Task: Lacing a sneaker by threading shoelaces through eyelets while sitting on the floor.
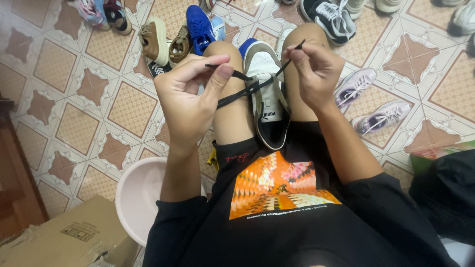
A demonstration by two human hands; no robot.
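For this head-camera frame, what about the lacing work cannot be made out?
- White low-top sneaker with olive trim: its toe is hidden behind the knees and hands.
- Black flat shoelace: which eyelets it passes through is too small to tell.
- Left hand and right hand: the pinching fingertips cover part of the lace ends.
- Pink plastic basin: partly hidden by the left arm.

A home floor used for shoe care is suggested: patterned floor tiles (123, 106) are strewn with pairs of sneakers (368, 101), and a pink basin (136, 198) and cardboard box (64, 237) are seen nearby.
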